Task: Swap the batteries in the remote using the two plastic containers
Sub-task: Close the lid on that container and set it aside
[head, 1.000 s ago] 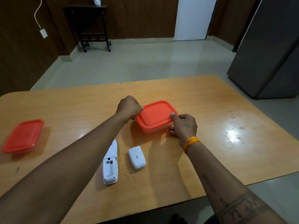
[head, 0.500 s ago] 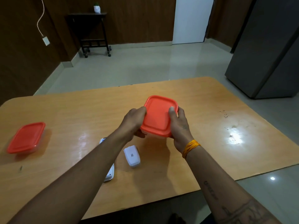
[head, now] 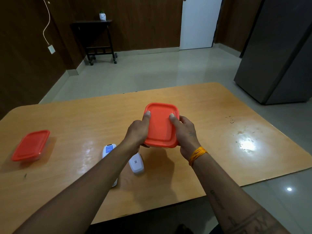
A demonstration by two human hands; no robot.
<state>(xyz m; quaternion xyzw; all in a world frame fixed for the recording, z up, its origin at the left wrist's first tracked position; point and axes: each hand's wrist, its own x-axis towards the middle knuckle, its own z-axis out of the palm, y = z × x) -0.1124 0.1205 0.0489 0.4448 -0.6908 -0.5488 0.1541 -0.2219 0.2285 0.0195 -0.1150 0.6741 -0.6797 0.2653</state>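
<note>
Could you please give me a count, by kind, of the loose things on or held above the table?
Red-lidded containers: 2, one held, one on the table
Remote: 1
Battery cover: 1
Total: 4

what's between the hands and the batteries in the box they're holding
The orange lid, still seated on the container held by the left hand and right hand. It hides whatever is inside.
</note>
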